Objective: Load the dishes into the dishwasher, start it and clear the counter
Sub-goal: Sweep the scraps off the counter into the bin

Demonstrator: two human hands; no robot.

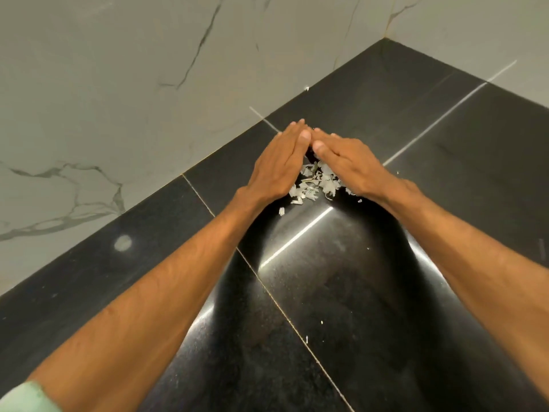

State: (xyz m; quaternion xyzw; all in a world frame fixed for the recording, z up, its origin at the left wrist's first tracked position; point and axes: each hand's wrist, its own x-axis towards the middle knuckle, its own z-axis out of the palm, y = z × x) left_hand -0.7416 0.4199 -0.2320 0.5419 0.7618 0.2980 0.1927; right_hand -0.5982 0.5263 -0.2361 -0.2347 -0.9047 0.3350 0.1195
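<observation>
On the black counter [386, 292], left hand [279, 165] and right hand [353, 162] flat, fingers extended, tips meeting, white scraps [315, 185] heaped behind fingertips, marble wall [118, 99] beyond

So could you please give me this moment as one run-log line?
phase: clearing counter | left hand, right hand: open, cupped around scraps | strays near edge

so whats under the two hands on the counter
A heap of pale scraps shows between the left hand and right hand on the black counter; anything beneath the palms is hidden.
</observation>
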